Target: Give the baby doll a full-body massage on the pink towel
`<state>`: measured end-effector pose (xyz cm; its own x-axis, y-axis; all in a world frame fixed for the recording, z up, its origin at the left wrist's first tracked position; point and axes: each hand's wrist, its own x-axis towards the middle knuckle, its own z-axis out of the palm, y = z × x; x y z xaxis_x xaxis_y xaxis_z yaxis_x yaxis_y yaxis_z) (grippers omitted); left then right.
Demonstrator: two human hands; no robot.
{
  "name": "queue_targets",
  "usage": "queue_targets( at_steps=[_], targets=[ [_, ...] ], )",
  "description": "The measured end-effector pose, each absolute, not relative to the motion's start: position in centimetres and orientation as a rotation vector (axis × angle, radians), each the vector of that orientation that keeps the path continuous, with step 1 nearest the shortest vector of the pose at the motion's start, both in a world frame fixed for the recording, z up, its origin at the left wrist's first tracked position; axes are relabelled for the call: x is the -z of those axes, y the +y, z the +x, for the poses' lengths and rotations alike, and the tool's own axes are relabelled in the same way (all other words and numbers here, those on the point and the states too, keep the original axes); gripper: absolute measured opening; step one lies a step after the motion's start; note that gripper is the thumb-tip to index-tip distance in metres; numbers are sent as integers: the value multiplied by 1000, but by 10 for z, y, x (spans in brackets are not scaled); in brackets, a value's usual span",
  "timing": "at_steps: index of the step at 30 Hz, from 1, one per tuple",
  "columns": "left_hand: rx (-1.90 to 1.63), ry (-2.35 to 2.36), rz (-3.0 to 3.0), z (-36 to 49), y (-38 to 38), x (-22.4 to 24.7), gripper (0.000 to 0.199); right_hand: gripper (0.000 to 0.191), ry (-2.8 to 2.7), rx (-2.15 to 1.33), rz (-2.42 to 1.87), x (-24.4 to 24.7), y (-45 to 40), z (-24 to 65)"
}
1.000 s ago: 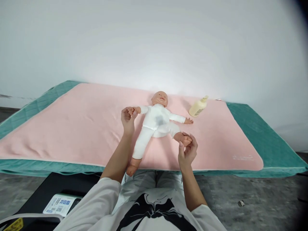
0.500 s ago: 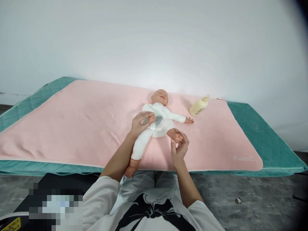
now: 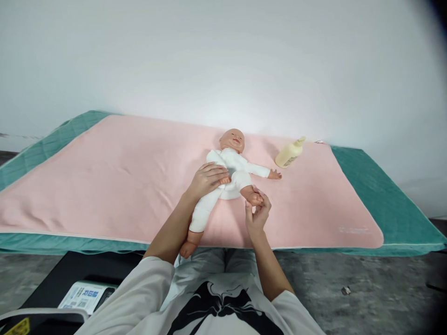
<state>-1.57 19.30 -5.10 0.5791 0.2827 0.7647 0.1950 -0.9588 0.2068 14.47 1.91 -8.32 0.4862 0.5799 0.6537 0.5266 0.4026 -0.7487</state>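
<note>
A baby doll (image 3: 237, 160) in a white outfit lies on its back, its head toward the wall. My left hand (image 3: 208, 179) is curled over one of the doll's arms at the belly, with the little doll hand showing under my fingertips; my thumb is mostly hidden. My right hand (image 3: 258, 215) grips the doll's bare foot (image 3: 254, 199) between thumb and fingers, holding that leg bent. The doll's other leg (image 3: 203, 213) stretches toward me beside my left forearm, its foot over the bed's front edge.
A pink mat (image 3: 104, 186) covers most of a green padded bed (image 3: 380, 195) against a white wall. A pale yellow pump bottle (image 3: 289, 154) lies tilted near the doll's outstretched hand. Below left, a white labelled box (image 3: 85, 296) rests on a black surface (image 3: 56, 281).
My left hand has turned flatter over the doll's arm and brought the doll's hand slightly down and right onto the belly. My right hand, with the foot, has shifted slightly left.
</note>
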Motion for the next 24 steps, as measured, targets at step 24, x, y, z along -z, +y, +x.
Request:
queue_targets(
  at_steps=[24],
  targets=[
    [-1901, 1115, 1457, -43, 219, 59, 36, 46, -922, -119, -1365, 106, -59, 159]
  ],
)
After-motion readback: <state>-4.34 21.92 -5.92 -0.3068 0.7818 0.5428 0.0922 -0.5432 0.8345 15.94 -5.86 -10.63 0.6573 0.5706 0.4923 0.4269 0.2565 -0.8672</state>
